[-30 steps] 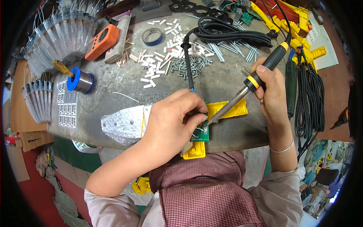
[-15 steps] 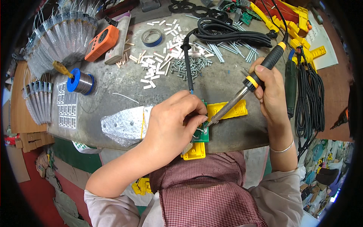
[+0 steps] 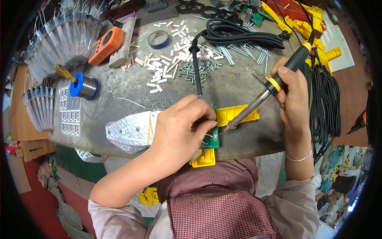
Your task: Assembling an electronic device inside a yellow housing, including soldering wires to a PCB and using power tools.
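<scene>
My right hand is wrapped round the black and yellow handle of a soldering iron. Its tip points down and left, just off the right edge of a green circuit board. Over that board my left hand is closed in a pinch on a thin wire, mostly hidden by the fingers. A black cable with a blue wire at its end runs down under this hand. Yellow plastic housing pieces lie beside and below the board. Short white wires show on the board near my fingertips.
Bubble-wrapped packages lie left of my hand, with a blue solder spool farther left. Beyond are screws, small white pieces, a tape roll, an orange meter and coiled black cable. More cables hang at right.
My right hand has drawn the soldering iron to the right, and its tip has come away from the board by my left fingertips. My left hand stays in its pinch.
</scene>
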The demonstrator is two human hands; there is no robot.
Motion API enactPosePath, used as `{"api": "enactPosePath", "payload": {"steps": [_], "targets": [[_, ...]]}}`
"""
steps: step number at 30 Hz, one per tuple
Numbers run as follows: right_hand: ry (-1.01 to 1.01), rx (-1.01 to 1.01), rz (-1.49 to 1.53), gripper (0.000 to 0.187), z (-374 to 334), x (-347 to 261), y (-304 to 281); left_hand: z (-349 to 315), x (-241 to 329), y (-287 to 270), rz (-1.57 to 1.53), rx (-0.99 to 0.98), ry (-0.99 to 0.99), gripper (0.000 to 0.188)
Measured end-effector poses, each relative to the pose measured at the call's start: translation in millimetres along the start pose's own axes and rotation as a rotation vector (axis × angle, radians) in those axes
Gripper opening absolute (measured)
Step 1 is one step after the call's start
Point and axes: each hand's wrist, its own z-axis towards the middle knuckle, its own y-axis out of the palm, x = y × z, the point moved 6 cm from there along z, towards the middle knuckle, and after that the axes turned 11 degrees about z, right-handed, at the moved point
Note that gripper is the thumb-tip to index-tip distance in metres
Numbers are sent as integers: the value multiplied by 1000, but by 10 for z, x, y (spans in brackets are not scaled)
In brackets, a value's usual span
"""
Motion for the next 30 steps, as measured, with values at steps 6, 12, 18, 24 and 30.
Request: {"api": "enactPosePath", "payload": {"steps": [6,12,18,24,30], "targets": [[-135,29,-19,18,33,-493,30,5,-11,-26,5,33,8,15],[-460,72,-234,31,570,-972,494,-6,4,-37,-19,38,23,15],[-486,-317,-36,20,1553,-367,1647,-65,-1,-55,-41,62,52,15],[-582,-330,-580,49,2205,215,1739,-26,89,19,-30,35,104,15],[-209,-590,-704,64,1772,-38,1243,-83,47,-59,7,73,131,16]]}}
